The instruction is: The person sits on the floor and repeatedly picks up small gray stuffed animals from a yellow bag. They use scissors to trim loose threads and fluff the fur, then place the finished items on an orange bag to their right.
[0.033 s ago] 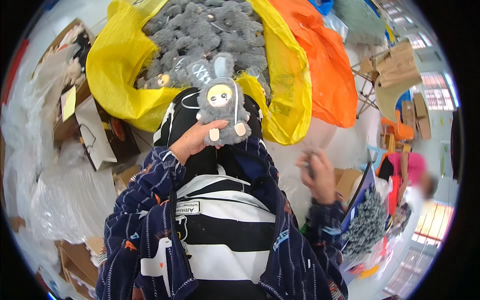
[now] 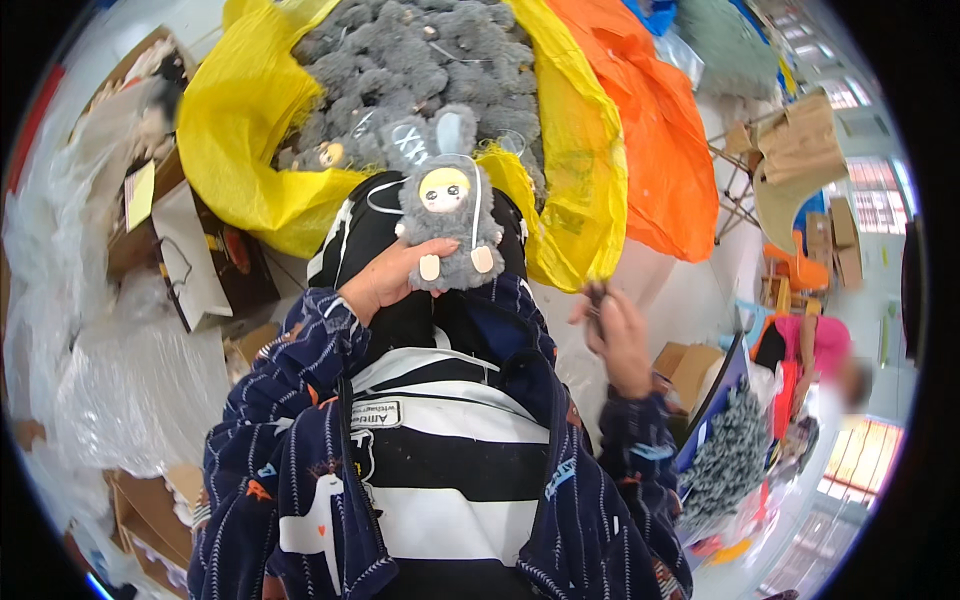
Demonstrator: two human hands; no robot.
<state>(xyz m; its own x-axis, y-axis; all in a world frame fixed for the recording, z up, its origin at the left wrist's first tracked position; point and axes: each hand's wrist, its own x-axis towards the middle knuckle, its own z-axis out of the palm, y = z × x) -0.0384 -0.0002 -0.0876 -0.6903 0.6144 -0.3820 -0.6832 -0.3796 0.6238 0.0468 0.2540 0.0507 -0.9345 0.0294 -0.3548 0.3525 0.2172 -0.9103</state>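
Resting on my lap is a grey plush doll (image 2: 462,226) with long ears, a pale face with a yellow fringe, and cream hands and feet. My left hand (image 2: 390,276) is closed around its lower body, thumb across the front. A thin white cord loops over and beside the doll. Out to the right, apart from the doll, my right hand (image 2: 622,345) is closed on a small dark object (image 2: 596,298); blur and the fingers hide its kind. Beyond my knees, a yellow woven sack (image 2: 235,110) lies open, full of similar grey plush dolls (image 2: 400,60).
An orange sack (image 2: 655,130) lies beside the yellow one. Clear plastic wrapping (image 2: 140,390) and cardboard boxes fill the left side. On the right are an open carton (image 2: 688,370), a grey-green fluffy heap (image 2: 728,450) and a person in a pink top (image 2: 830,345).
My right hand has moved slightly left and forward, with the dark object now pointing up from its fingers. My left hand and the doll stay in place.
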